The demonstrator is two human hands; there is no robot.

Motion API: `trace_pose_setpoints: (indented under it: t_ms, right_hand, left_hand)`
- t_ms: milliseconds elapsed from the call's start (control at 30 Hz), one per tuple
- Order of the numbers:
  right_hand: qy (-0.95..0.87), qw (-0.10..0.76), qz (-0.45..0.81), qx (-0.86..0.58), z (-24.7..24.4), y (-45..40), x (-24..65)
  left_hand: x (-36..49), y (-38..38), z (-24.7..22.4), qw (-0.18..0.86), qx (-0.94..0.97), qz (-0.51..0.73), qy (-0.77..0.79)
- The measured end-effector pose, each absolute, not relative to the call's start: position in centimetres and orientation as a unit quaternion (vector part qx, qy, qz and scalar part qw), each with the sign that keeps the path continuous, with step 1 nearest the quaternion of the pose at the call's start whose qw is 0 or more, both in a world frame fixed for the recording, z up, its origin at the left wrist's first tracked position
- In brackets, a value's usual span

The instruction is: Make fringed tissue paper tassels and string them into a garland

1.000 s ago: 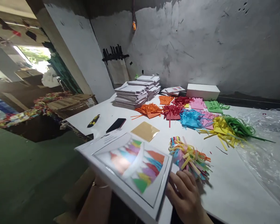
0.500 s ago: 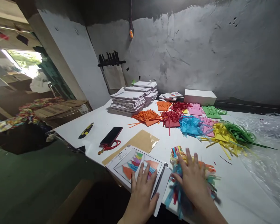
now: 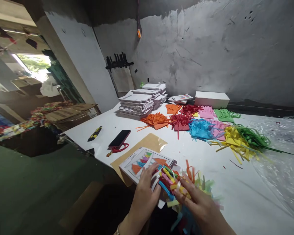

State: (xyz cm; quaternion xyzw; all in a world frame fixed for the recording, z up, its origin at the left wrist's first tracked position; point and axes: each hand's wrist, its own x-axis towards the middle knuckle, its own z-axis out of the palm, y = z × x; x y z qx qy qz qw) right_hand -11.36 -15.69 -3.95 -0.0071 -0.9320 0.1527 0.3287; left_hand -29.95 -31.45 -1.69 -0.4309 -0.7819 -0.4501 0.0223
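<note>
A flat white box (image 3: 133, 160) with a printed picture of colourful bunting lies at the table's front edge, its open end facing right. My left hand (image 3: 145, 192) grips that end, thumb below and fingers over the top. My right hand (image 3: 198, 199) is closed around a bundle of multicoloured paper bunting (image 3: 170, 179) with fringed strips. The bundle's folded end is at the box's mouth; whether any of it is inside cannot be made out. Loose fringe (image 3: 205, 186) spreads beyond my right fingers, partly blurred, and some hangs below the table edge.
Under the box lies a brown envelope (image 3: 150, 142). A phone (image 3: 119, 139) with a red cord and a yellow-black cutter (image 3: 95, 133) are at left. Stacked white boxes (image 3: 136, 104), coloured fringed paper piles (image 3: 202, 128) and a white carton (image 3: 212, 99) stand behind. Clear plastic (image 3: 281, 156) covers the right.
My right hand has picked up the bunting from the table and brought it left to the box's end. My left hand has gone from lying flat on the box to gripping its open end.
</note>
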Motion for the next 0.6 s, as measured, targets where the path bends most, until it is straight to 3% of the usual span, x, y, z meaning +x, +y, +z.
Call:
trace_pose_setpoints:
  t_ms: [133,300,433,600]
  right_hand:
    - [-0.965,0.251,0.049,0.056,-3.6,-14.8,-10.3]
    - [-0.987,0.128,0.088,0.043,-0.3,-14.6,-10.0]
    - [-0.964,0.201,0.159,-0.072,-1.4,-16.7,-11.6]
    - [-0.925,0.299,0.228,-0.053,-5.1,-19.1,-13.5]
  left_hand:
    - [-29.3,-31.1,-0.6,0.069,-0.415,-0.462,-0.781]
    - [-27.0,-30.2,-1.8,0.144,-0.52,-0.421,-0.729]
    - [-24.5,-29.5,-2.8,0.14,-0.554,-0.424,-0.703]
    - [-20.9,-29.3,-4.0,0.119,-0.585,-0.454,-0.661]
